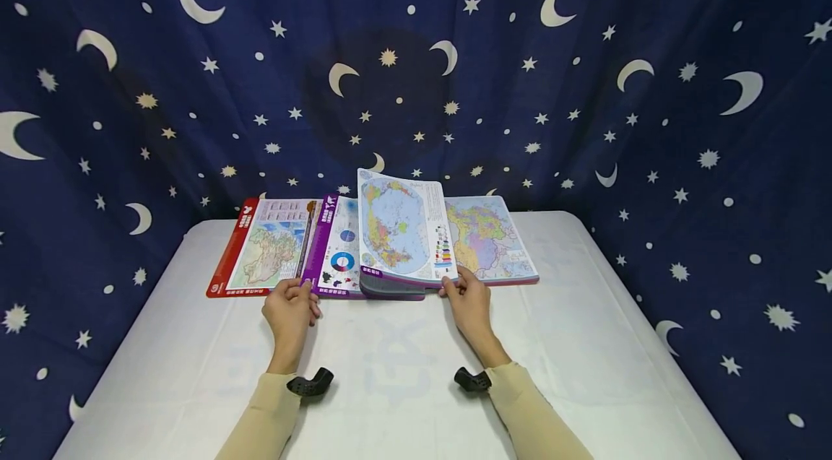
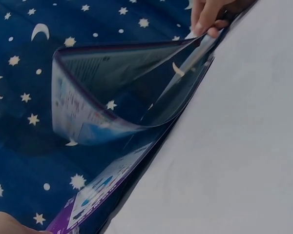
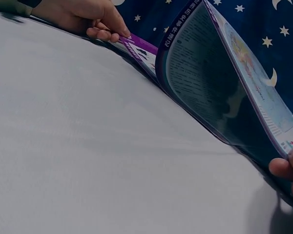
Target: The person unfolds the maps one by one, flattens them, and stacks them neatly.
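A purple-edged chart sheet with round diagrams lies at the middle left, and my left hand pinches its lower left corner between thumb and fingers. Bent up above its right part is a glossy world map sheet. My right hand grips that sheet's lower right corner. In the right wrist view the world map sheet curls up, its text-covered underside showing; whether it joins the purple-edged sheet I cannot tell. In the left wrist view the right hand holds the far end of the bend.
A red-edged map lies to the left, partly under the purple-edged sheet. Another coloured map lies to the right, partly behind the world map. All are on a white-covered table before a starry blue curtain.
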`<state>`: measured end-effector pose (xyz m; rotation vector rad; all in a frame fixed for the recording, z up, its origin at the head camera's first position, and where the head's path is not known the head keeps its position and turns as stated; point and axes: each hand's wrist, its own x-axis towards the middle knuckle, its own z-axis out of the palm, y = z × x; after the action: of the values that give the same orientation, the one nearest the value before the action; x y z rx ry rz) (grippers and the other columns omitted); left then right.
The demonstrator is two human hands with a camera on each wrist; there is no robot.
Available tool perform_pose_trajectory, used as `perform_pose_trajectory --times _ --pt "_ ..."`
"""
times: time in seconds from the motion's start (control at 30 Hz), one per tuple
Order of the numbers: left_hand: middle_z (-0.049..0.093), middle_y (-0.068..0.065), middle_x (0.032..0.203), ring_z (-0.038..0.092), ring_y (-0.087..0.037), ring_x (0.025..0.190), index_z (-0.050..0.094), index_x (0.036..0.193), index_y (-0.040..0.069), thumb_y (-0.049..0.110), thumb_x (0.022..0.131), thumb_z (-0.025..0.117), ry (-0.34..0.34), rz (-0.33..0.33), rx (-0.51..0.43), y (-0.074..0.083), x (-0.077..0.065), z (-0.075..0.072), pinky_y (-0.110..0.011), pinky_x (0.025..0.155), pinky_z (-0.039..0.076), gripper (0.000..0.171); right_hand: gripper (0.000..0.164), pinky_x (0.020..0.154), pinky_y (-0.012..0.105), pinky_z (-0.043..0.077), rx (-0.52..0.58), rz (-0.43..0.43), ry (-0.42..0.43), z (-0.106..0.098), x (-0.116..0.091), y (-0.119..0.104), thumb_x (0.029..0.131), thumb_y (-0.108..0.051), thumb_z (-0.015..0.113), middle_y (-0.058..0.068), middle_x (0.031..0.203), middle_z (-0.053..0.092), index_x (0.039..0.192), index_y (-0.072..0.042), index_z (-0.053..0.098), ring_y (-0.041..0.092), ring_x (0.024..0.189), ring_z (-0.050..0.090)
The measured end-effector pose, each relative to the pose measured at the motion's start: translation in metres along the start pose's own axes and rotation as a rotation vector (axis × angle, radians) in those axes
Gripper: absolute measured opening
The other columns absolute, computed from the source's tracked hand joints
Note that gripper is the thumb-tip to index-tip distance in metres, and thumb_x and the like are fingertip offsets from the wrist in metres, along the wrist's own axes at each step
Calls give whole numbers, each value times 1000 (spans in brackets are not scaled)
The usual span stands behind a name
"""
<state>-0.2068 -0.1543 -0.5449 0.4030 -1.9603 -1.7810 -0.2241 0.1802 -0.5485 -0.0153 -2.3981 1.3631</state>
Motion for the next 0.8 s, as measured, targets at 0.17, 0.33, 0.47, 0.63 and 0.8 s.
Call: perform_pose_trajectory --times 0.17,0.33,0.47,0.63,0.8 --pt "71 -18 71 58 -12 38 66 105 -4 10 102 69 36 -8 -23 -2 5 -9 -31 32 48 15 36 60 20 47 -15 -2 -5 -4 2 3 99 -14 74 -1 74 76 131 1 68 6 62 63" --pt "71 -11 68 58 -12 38 66 106 -4 12 102 70 66 -18 -33 -3 9 -17 -30 33 48 17 39 63 20 50 -32 -9 1 -8 2 5 100 -15 74 -2 74 76 133 4 66 7 64 65" --pt "72 -11 69 59 -11 39 66 108 -4 12 103 69 93 -26 -25 -2 12 -24 -30 33 48 17 39 63 21 50 -36 -21 -6 -10 2 7 100 -15 74 -2 75 77 133 4 67 7 64 65" --pt "72 -10 68 58 -11 38 66 108 -5 13 103 70 105 -31 -9 -1 16 -30 -29 33 48 19 36 59 20 46 -35 -15 1 -17 4 11 100 -15 74 -1 75 77 132 1 69 7 63 63" --pt "71 -4 66 59 -11 39 66 107 -5 15 103 70 129 -42 -8 -1 19 -37 -28 34 48 20 35 60 18 45 -31 12 27 -27 7 18 100 -14 74 3 76 78 132 1 69 7 64 64"
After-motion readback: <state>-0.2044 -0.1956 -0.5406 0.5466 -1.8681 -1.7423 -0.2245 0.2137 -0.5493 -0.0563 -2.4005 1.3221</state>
